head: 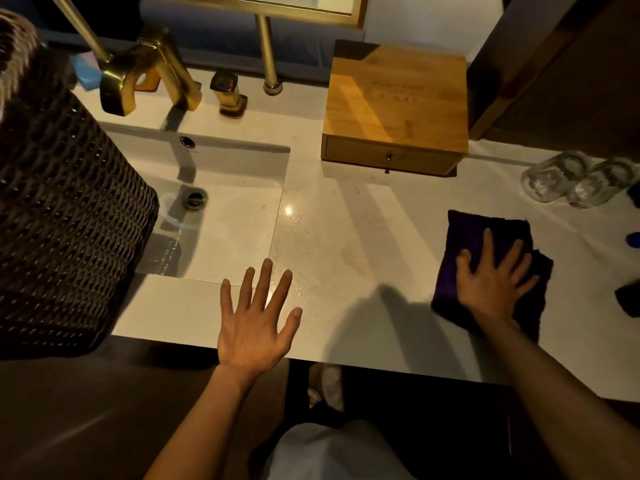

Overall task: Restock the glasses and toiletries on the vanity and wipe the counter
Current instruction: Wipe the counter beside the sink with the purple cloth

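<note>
Nearest to us, the left hand [256, 317] hangs flat over the front edge of the counter [346, 216], fingers spread and holding nothing; we cannot tell whether the palm touches the stone. The right hand [493, 277] lies just beyond it to the right, palm down and fingers spread, pressing a dark purple cloth [485, 244] flat against the counter rather than gripping it. We judge the step in hand to be the wiping of the counter. Between the two hands, and toward the sink [221, 216], the pale stone shows scattered water drops and a faint brownish stain under a bright spot of reflected light, so we judge that the next move calls for drawing the cloth leftward across that wet patch with even downward pressure, up to the edge of the sink. Two clear glasses [571, 181] stand mouth down just beyond the cloth near the right edge of the view, and a stroke in that direction would need care to avoid knocking them. Small dark items and a blue one at the far right are cut off and cannot be identified. A dark woven basket [62, 209] stands at the left, overlapping the sink. Farther back, a wooden box [394, 102] with one small drawer sits on the counter, and a brass tap [152, 74] rises behind the sink. The room is dim and warmly lit, with a gold-framed mirror [277, 5] at the top.
</note>
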The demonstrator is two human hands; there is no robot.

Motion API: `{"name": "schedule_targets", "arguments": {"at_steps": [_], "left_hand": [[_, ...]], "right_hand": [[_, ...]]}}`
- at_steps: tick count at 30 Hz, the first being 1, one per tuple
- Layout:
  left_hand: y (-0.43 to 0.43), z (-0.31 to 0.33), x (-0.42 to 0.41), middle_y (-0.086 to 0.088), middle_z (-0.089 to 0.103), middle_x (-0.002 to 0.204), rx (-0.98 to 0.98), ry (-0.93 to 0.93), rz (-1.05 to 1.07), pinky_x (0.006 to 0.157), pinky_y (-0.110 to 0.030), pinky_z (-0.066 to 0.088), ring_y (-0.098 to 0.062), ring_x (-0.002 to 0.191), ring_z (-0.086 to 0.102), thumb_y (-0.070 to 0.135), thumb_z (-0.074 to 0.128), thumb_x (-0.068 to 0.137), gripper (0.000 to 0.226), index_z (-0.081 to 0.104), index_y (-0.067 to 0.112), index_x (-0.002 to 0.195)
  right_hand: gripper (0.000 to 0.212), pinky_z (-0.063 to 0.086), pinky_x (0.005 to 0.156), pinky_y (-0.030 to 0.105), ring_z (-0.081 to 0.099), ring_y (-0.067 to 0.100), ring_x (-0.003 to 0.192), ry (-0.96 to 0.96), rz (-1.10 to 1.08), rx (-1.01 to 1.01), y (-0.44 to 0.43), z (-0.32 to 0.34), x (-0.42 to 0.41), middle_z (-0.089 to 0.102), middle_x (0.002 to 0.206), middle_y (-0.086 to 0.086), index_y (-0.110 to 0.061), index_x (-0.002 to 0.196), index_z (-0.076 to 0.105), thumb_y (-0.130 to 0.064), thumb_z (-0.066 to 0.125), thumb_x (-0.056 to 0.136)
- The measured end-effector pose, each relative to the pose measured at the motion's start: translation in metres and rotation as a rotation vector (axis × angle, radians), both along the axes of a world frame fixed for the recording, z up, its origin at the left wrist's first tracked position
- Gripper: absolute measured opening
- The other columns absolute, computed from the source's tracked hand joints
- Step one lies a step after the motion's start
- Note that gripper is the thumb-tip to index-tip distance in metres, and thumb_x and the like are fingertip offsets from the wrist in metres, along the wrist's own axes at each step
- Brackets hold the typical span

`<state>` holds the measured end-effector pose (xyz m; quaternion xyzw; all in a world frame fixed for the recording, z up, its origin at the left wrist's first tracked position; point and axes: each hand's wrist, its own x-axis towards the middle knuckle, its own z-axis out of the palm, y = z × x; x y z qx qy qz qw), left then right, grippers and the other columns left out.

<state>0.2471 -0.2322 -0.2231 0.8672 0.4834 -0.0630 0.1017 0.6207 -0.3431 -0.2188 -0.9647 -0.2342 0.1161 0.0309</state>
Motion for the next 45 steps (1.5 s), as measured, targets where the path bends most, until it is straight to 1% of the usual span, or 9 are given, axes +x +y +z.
{"name": "schedule_targets", "arguments": {"at_steps": [4, 10, 17, 20, 24, 30, 33, 38, 45], "left_hand": [[0.001, -0.002, -0.001, 0.003, -0.003, 0.168, 0.003, -0.018, 0.000, 0.122, -0.059, 0.004, -0.024, 0.155, 0.004, 0.065, 0.023, 0.097, 0.067, 0.004, 0.041, 0.157], [0.001, -0.001, -0.001, 0.001, -0.005, 0.168, 0.007, -0.038, 0.010, 0.123, -0.058, 0.005, -0.024, 0.155, -0.001, 0.066, 0.023, 0.097, 0.071, 0.002, 0.036, 0.158], [0.001, 0.001, -0.001, 0.000, -0.005, 0.168, -0.011, -0.029, 0.033, 0.124, -0.055, 0.004, -0.022, 0.155, -0.004, 0.066, 0.020, 0.097, 0.072, 0.005, 0.032, 0.159], [0.000, 0.002, -0.002, 0.001, -0.006, 0.168, -0.007, -0.044, 0.043, 0.124, -0.055, 0.003, -0.021, 0.155, -0.007, 0.065, 0.022, 0.097, 0.071, 0.007, 0.032, 0.158], [-0.001, 0.000, -0.002, 0.001, -0.005, 0.168, -0.004, -0.065, 0.040, 0.124, -0.055, 0.004, -0.020, 0.155, -0.006, 0.065, 0.024, 0.097, 0.071, 0.012, 0.031, 0.158], [-0.001, -0.002, -0.002, 0.000, -0.006, 0.168, -0.001, -0.083, 0.049, 0.125, -0.054, 0.003, -0.020, 0.155, -0.008, 0.064, 0.026, 0.098, 0.071, 0.010, 0.031, 0.158], [-0.002, -0.002, -0.003, -0.001, -0.002, 0.168, 0.009, -0.108, 0.066, 0.125, -0.054, 0.007, -0.020, 0.155, -0.005, 0.064, 0.029, 0.097, 0.072, 0.014, 0.029, 0.158], [-0.001, -0.002, -0.003, -0.001, 0.000, 0.168, 0.029, -0.142, 0.083, 0.125, -0.051, 0.009, -0.020, 0.156, -0.003, 0.064, 0.032, 0.095, 0.074, 0.018, 0.026, 0.158], [-0.005, 0.003, -0.005, -0.005, 0.007, 0.168, 0.036, -0.253, 0.086, 0.125, -0.051, 0.014, -0.023, 0.155, 0.007, 0.063, 0.015, 0.096, 0.075, 0.018, 0.021, 0.157]], "right_hand": [[0.071, -0.002, 0.116, 0.067, -0.003, 0.044, 0.150, 0.016, 0.041, -0.012, 0.081, 0.000, -0.024, -0.002, 0.164, 0.019, -0.032, 0.157, 0.007, -0.061, 0.023, 0.094], [0.071, 0.000, 0.118, 0.065, -0.001, 0.043, 0.151, -0.021, 0.631, -0.022, 0.141, 0.002, -0.099, 0.000, 0.165, 0.017, -0.034, 0.156, 0.005, -0.064, 0.018, 0.093], [0.068, 0.007, 0.119, 0.062, 0.004, 0.035, 0.153, -0.005, 1.120, 0.002, 0.048, -0.001, -0.114, 0.005, 0.166, 0.010, -0.042, 0.155, 0.015, -0.064, 0.032, 0.093], [0.066, 0.011, 0.120, 0.057, 0.013, 0.034, 0.152, 0.006, 1.069, 0.048, -0.019, -0.001, -0.076, 0.015, 0.165, 0.011, -0.045, 0.151, 0.027, -0.063, 0.043, 0.089], [0.068, 0.004, 0.123, 0.051, 0.009, 0.032, 0.152, 0.037, 0.752, -0.015, -0.056, 0.003, -0.010, 0.012, 0.165, 0.010, -0.046, 0.151, 0.024, -0.074, 0.024, 0.088], [0.071, 0.000, 0.119, 0.061, 0.000, 0.038, 0.151, -0.039, 0.183, 0.025, 0.027, -0.003, -0.013, 0.002, 0.165, 0.014, -0.039, 0.155, 0.013, -0.067, 0.020, 0.089], [0.070, 0.000, 0.116, 0.067, 0.000, 0.045, 0.150, -0.037, 0.101, 0.042, 0.087, -0.006, -0.046, 0.002, 0.164, 0.021, -0.032, 0.156, 0.013, -0.062, 0.022, 0.092], [0.070, -0.002, 0.117, 0.065, -0.003, 0.044, 0.150, -0.047, 0.486, 0.043, 0.138, -0.005, -0.109, -0.001, 0.165, 0.016, -0.036, 0.156, 0.006, -0.064, 0.018, 0.093], [0.067, 0.000, 0.121, 0.058, -0.005, 0.034, 0.153, 0.003, 1.484, 0.042, 0.060, -0.004, -0.116, -0.001, 0.167, 0.009, -0.049, 0.153, 0.012, -0.070, 0.029, 0.092]]}}
